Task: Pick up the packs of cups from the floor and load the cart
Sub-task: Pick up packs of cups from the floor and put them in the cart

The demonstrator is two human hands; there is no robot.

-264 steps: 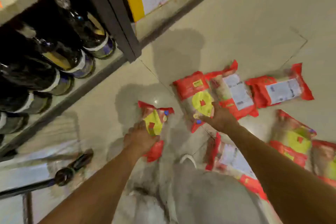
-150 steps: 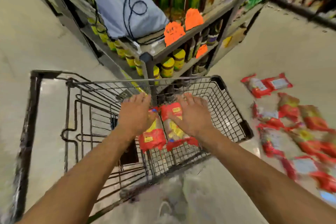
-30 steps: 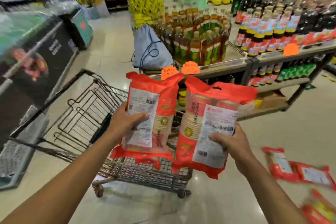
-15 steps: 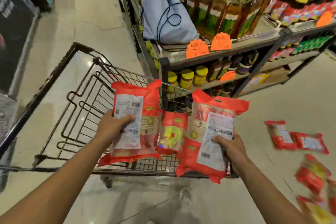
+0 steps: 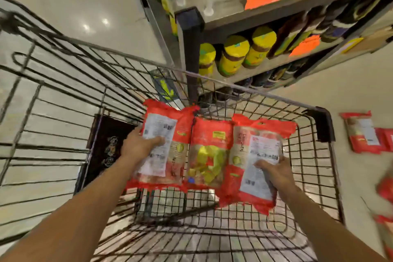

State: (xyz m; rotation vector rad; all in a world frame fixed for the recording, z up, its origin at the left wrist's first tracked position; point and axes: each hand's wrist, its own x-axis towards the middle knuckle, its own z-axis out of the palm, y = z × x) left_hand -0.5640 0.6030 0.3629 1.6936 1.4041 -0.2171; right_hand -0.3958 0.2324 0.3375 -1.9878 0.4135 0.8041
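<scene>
the left hand (image 5: 138, 147) is gripping a red pack of cups (image 5: 163, 147) by its left edge, thumb lying across the white label, fingers hidden behind. the right hand (image 5: 274, 171) is clasping a second pack (image 5: 253, 155) at its lower right edge, thumb on its label. both packs are pointing their long axes away from the person, label side up, over the wire cart (image 5: 319, 121). between them a third pack (image 5: 209, 151) is lying in the basket. more packs (image 5: 361, 132) are lying on the floor (image 5: 350, 91) to the right.
</scene>
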